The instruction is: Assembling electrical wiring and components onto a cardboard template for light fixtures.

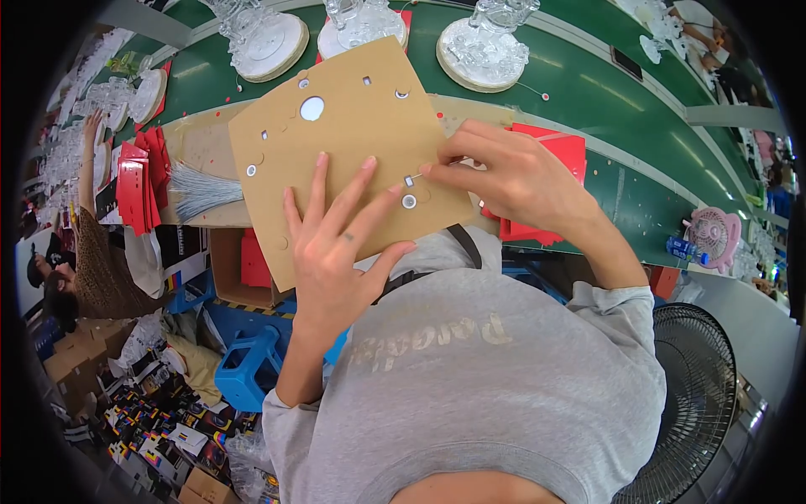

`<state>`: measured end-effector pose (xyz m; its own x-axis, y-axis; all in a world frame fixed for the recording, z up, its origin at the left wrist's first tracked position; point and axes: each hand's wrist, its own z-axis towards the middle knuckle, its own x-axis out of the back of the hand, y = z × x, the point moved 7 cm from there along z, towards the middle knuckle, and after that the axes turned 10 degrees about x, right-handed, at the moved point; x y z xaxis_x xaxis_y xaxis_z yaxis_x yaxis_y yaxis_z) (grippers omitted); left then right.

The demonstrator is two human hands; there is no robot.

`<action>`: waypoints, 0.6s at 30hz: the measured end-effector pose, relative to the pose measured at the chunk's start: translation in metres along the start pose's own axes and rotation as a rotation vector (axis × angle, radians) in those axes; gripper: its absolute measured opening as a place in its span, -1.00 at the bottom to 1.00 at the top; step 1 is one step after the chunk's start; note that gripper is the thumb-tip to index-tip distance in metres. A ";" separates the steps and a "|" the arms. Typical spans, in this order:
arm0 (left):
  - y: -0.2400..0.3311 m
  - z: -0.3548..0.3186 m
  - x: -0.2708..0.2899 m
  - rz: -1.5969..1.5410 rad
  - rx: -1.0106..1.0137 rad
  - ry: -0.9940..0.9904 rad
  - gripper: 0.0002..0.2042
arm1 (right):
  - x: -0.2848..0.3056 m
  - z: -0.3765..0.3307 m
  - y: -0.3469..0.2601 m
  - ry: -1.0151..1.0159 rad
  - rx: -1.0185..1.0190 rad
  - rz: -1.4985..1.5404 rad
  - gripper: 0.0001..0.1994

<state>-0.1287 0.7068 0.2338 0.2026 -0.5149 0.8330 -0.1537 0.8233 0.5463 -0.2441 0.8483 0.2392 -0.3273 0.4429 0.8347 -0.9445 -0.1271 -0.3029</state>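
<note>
Head view looks down on a tan cardboard panel (pixel 336 134) punched with round and square holes, which serves as the landmark for everything else. The person's left hand (pixel 336 244) lies flat on the panel's near half, fingers spread wide and open, pressing the sheet rather than closing on anything. The right hand (pixel 512 176) comes in over the panel's right edge, thumb and forefinger pinched shut on a small pale piece (pixel 410 179) at a square hole (too small to tell what it is). Just nearer than that pinch, a small white ring (pixel 409 202) sits in the panel.

Left of the panel lies a grey-blue tassel (pixel 201 191), its strands touching the panel's left edge, and farther left a stack of red cards (pixel 138 181). More red sheets (pixel 554 151) show from under the right hand, right of the panel. Beyond the panel's far edge, on a green conveyor belt (pixel 588 84), stand three clear crystal ornaments on round bases (pixel 483 46). Well right of the panel a small pink fan (pixel 714 235) stands at the belt's edge.
</note>
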 end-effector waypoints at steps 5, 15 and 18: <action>0.002 -0.003 -0.001 0.049 -0.047 0.004 -0.47 | -0.001 0.000 -0.006 -0.089 0.013 -0.095 -0.46; -0.003 -0.005 -0.004 0.058 -0.066 -0.025 -0.44 | -0.003 0.003 -0.003 -0.130 0.045 0.018 -0.48; 0.000 -0.005 -0.004 0.085 -0.068 -0.041 -0.44 | -0.001 0.007 -0.006 -0.151 0.062 -0.002 -0.50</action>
<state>-0.1248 0.7101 0.2304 0.1521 -0.4507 0.8796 -0.1027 0.8779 0.4676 -0.2381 0.8425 0.2435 -0.3214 0.3051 0.8964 -0.9436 -0.1828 -0.2761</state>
